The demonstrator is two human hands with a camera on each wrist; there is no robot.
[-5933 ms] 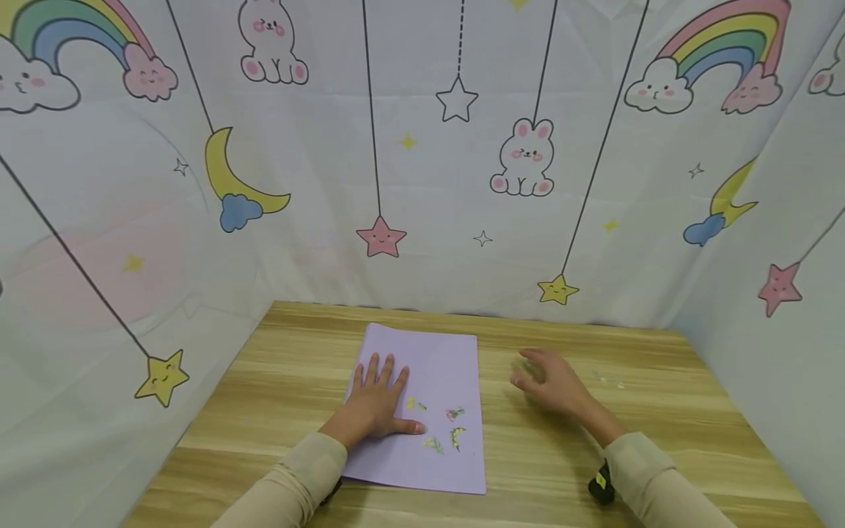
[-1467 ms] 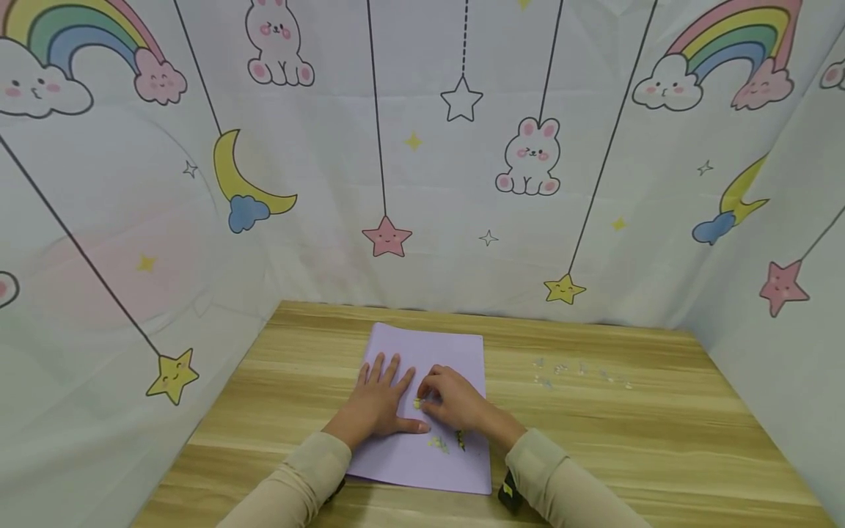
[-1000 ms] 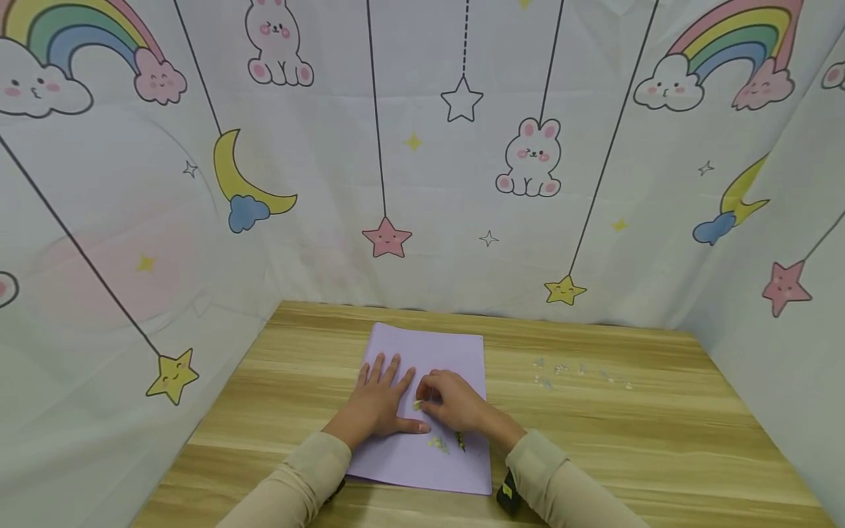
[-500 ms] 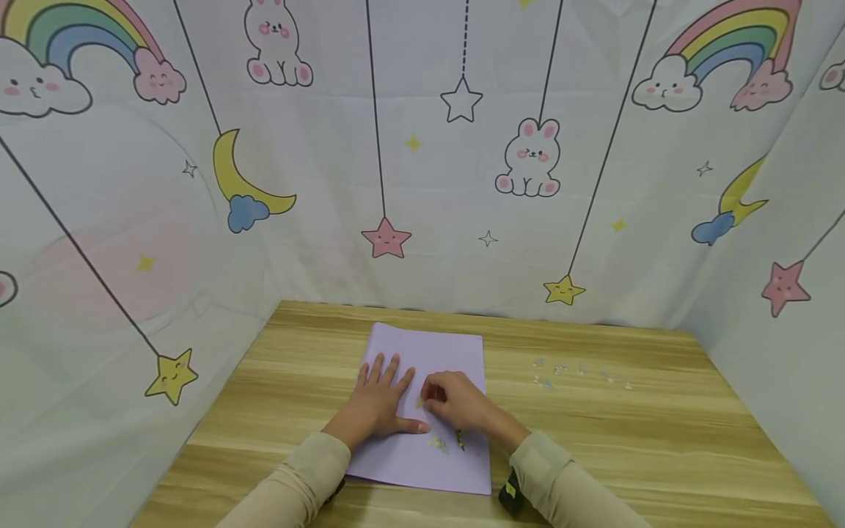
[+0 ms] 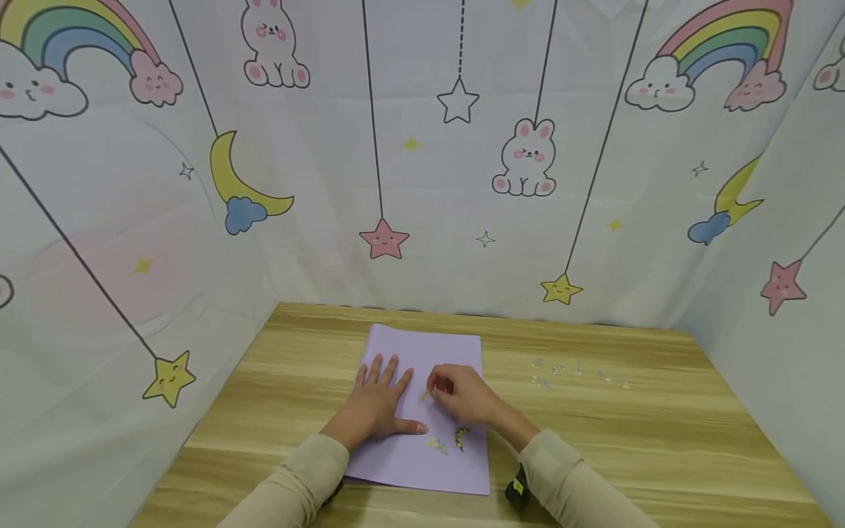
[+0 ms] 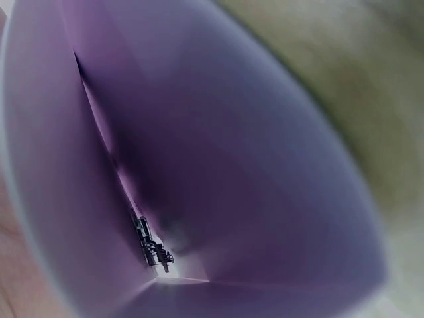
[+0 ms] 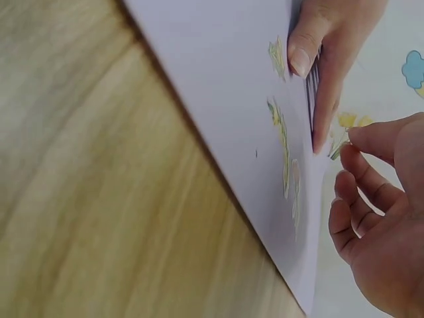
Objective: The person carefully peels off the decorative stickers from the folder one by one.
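My left hand point(image 5: 378, 403) lies flat with spread fingers on the purple folder point(image 5: 436, 469), thumb pointing right. My right hand point(image 5: 465, 392) is over the folder's middle and pinches a yellow flower sticker point(image 7: 346, 120) with green stems between thumb and index finger. In the right wrist view the sticker stands up from the fingertips, apart from the folder's face. Below the right hand lie a curved yellow-and-dark flower sticker point(image 5: 461, 438) and a pale yellow-green sticker point(image 5: 436, 444). A pinkish sticker point(image 7: 296, 192) shows beside them in the right wrist view.
Several small clear or pale pieces point(image 5: 558, 368) are scattered on the wooden table point(image 5: 627, 440) right of the folder. The left wrist view looks between the folder's covers, at a dark metal clip point(image 6: 151, 242). A printed curtain point(image 5: 317, 169) hangs behind the table.
The right hand came from the table's right side to the folder. Over the last second it rose slightly up and right with the yellow flower sticker. The left hand has stayed put.
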